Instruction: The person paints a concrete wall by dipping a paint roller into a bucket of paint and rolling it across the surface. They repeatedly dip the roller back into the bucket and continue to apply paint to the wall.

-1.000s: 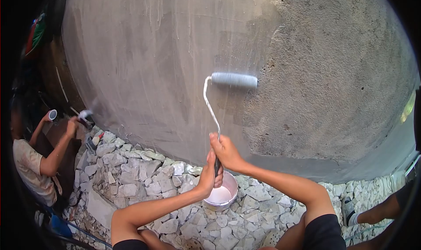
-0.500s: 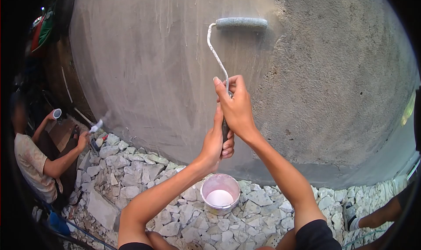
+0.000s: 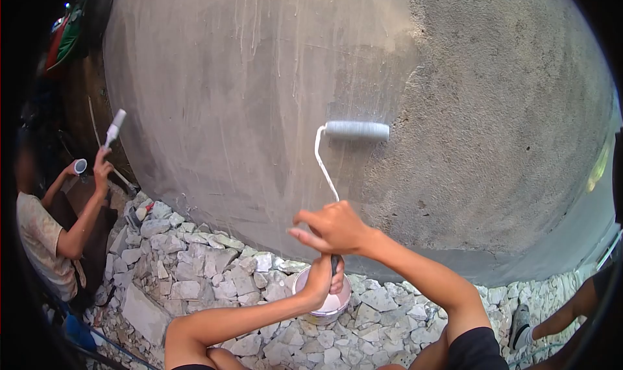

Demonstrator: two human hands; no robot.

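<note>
A paint roller [image 3: 357, 131] with a wet whitish sleeve presses against the grey wall [image 3: 214, 110], at the border between its smooth coated part and rougher bare part. My left hand [image 3: 318, 280] is closed round the dark handle at the bottom. Just above it, my right hand [image 3: 341, 227] lies across the base of the white wire frame [image 3: 326, 166], its thumb and forefinger pointing left and apart, its other fingers partly hidden. Behind my left hand stands a bucket [image 3: 347, 303] of pale pinkish liquid, partly covered.
Broken stones [image 3: 253, 334] cover the ground along the wall. At the left, a seated person [image 3: 48, 230] holds a brush [image 3: 115, 129] and a small cup [image 3: 80, 167]. Another person's leg and shoe [image 3: 520, 326] show at the right.
The roller has moved down the wall, leaving a wet darker strip above. Both my hands have come down with it, and my right fingers have loosened. The seated person's brush has risen.
</note>
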